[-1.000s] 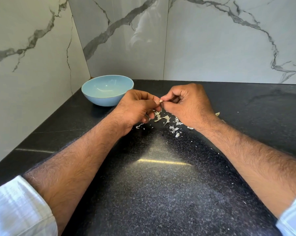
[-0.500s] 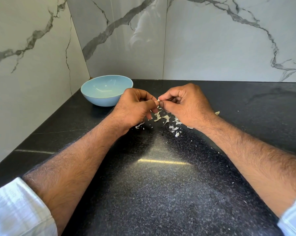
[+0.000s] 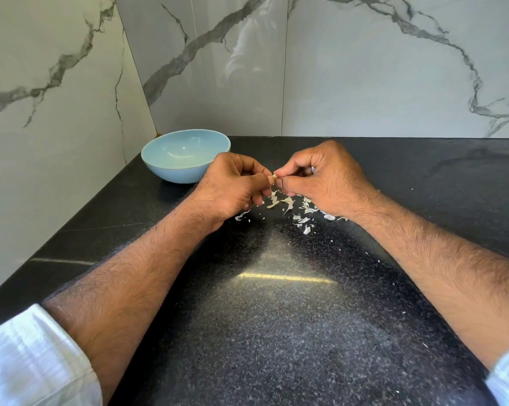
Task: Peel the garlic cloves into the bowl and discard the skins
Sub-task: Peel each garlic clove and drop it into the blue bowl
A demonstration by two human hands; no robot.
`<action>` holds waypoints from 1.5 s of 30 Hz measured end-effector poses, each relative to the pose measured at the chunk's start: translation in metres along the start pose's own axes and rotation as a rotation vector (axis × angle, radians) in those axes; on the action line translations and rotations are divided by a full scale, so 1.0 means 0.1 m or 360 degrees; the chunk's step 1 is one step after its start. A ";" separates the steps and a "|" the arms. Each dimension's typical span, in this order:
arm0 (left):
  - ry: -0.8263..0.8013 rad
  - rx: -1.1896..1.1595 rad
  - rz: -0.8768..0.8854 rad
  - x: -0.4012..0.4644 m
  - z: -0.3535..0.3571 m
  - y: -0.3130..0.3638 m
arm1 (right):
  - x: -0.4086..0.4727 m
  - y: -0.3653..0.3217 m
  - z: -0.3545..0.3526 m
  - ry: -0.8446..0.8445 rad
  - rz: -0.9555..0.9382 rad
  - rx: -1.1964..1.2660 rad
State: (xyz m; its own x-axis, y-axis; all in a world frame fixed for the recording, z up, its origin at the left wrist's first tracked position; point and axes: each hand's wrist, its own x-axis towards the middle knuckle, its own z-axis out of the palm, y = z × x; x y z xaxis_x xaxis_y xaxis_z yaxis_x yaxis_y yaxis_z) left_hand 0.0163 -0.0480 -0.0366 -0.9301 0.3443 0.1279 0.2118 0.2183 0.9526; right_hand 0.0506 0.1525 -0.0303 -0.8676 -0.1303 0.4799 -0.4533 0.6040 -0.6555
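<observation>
Left hand [image 3: 232, 183]: curling its fingers and pinching the left end of the garlic clove [image 3: 274, 177] between thumb and forefinger.
Right hand [image 3: 323, 174]: curling its fingers and pinching the right end of the same clove; whether it is gripping skin or flesh cannot be told.
Garlic clove: sitting between the two sets of fingertips, held above the counter [image 3: 276, 332], mostly hidden; only a small pale tip is showing.
Skins [image 3: 288, 205]: lying scattered on the counter directly under and near both hands, with stray flecks reaching toward the near right.
Bowl [image 3: 185, 155]: standing at the far left corner, just beyond the left hand; its inside is looking bare.
Step in hand: judged as stripping skin from the clove.
Risk, dropping: the clove is small and the hold is at the tips only, so a hard pull may be flicking it onto the counter among the skins.
Risk, scatter: light flakes may be drifting farther, or into the bowl nearby, making disposal harder.
</observation>
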 end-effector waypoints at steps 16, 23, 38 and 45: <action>0.0038 -0.0065 0.0033 -0.04 0.03 0.11 | 0.02 0.03 0.04 -0.0207 0.0386 0.0602; 0.0036 -0.0100 0.0028 -0.05 0.03 0.13 | 0.03 -0.06 0.10 -0.0177 0.0372 0.0540; 0.0272 0.0374 0.0182 0.04 -0.11 0.02 | 0.07 -0.12 -0.09 -0.0065 0.0789 0.1626; 0.0224 0.0110 0.0356 0.00 -0.05 0.04 | 0.05 -0.14 -0.07 -0.0057 0.0799 0.1477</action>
State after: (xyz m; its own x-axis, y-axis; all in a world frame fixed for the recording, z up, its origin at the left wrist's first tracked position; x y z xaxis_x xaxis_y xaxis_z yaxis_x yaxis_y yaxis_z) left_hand 0.0154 -0.0511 -0.0315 -0.8893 0.2618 0.3749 0.4323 0.2145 0.8758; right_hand 0.0540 0.1491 -0.0150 -0.9976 -0.0648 0.0225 -0.0062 -0.2412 -0.9705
